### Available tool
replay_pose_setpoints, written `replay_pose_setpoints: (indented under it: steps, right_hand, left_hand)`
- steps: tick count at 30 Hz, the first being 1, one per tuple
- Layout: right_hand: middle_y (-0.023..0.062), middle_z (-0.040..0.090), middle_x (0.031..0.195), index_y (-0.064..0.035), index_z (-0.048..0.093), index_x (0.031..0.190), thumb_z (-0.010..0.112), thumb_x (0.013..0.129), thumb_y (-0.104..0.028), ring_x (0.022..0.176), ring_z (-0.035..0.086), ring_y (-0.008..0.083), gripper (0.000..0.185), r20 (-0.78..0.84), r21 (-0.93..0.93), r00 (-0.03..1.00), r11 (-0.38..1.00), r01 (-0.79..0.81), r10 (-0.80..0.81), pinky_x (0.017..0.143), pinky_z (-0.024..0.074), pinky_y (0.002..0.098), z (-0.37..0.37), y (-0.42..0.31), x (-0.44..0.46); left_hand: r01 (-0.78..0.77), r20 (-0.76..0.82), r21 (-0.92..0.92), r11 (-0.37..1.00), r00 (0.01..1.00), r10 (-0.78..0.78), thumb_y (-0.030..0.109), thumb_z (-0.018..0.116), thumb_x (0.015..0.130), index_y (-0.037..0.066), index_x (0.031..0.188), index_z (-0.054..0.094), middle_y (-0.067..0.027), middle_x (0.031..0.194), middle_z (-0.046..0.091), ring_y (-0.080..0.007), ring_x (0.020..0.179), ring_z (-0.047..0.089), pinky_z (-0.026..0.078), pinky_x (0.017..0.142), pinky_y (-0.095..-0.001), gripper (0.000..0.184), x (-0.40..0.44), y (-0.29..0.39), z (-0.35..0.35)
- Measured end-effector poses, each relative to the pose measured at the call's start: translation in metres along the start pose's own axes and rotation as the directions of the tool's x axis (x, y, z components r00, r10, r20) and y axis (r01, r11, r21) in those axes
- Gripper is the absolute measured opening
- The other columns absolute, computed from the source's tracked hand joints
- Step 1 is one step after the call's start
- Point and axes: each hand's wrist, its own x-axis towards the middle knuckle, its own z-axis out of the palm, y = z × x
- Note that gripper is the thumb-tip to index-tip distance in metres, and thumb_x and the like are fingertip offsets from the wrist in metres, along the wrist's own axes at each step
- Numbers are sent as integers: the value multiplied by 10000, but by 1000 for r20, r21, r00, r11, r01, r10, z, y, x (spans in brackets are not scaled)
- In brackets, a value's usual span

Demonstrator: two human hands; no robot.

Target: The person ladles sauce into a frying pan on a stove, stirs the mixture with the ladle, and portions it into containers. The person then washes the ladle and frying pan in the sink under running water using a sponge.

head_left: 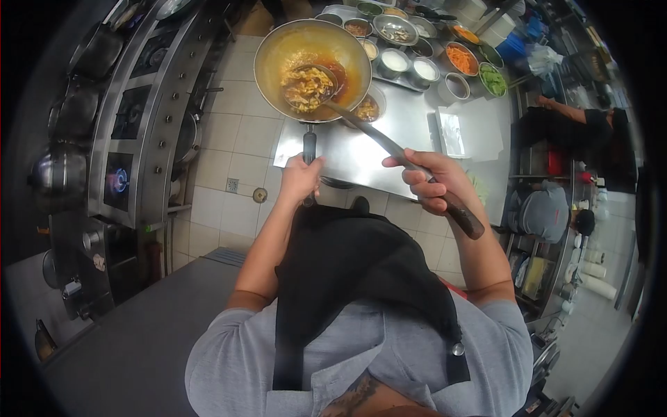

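- Ladle [368,132] and pan [342,52] meet in mid-kitchen, the ladle's bowl inside the pan, loaded with chunky brown-and-yellow food [308,87].
- The pan is out in front of the person, overlapping the near left part of a steel table [406,115]; whether it touches the tabletop cannot be told.
- The pan's dark handle [309,146] points straight back toward the wearer's black apron [354,257], its long axis running nearly up and down the view, the open mouth turned toward the camera.
- The ladle slants across, bowl at far left, butt end at near right, beside the right forearm.
- The left hand [301,179] grasps the pan handle, fingers wrapped around it; some fingers are hidden behind the hand itself.
- The right hand [434,182] is closed around the ladle's shaft, the butt jutting out below the grip.
- Food hides most of the ladle's bowl, and the bowl masks part of the sauce-streaked pan floor.
- A food-filled container [368,109] beside the pan is partly covered by the pan rim and ladle shaft.
- Dark lens edges cut off the stove [139,125] at left; a second person at right [573,128] is hard to make out.
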Motion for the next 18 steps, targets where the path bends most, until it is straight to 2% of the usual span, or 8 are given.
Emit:
replay_pose_setpoints:
  steps: [5, 14, 18]
  right_hand:
    - [-22, 480, 669, 107, 494, 1222, 447, 1033, -203, 365, 405, -1, 367, 51, -90, 998, 995, 42, -38, 250, 382, 188, -16, -24, -18]
    - [5, 491, 663, 160, 451, 1225, 385, 1042, -177, 359, 429, 16, 389, 35, -27, 998, 998, 56, -55, 253, 438, 198, -50, -54, -46]
    - [0, 489, 659, 158, 454, 1241, 391, 1044, -188, 356, 424, 12, 403, 33, -27, 999, 999, 35, -34, 250, 423, 192, -74, -58, -54]
  left_hand:
    - [-18, -45, -39, 999, 999, 17, 172, 665, 927, 17, 816, 527, -22, 561, 509, -115, 405, 493, 426, 349, -300, 235, -3, -2, 8]
    - [-55, -143, -60, 997, 989, 45, 178, 671, 918, 19, 835, 538, -23, 580, 517, -106, 411, 488, 420, 355, -288, 223, -1, -9, 23]
    - [-55, -187, -44, 998, 981, 46, 180, 673, 912, 13, 840, 547, -24, 576, 517, -107, 414, 488, 423, 360, -295, 221, 2, -11, 25]
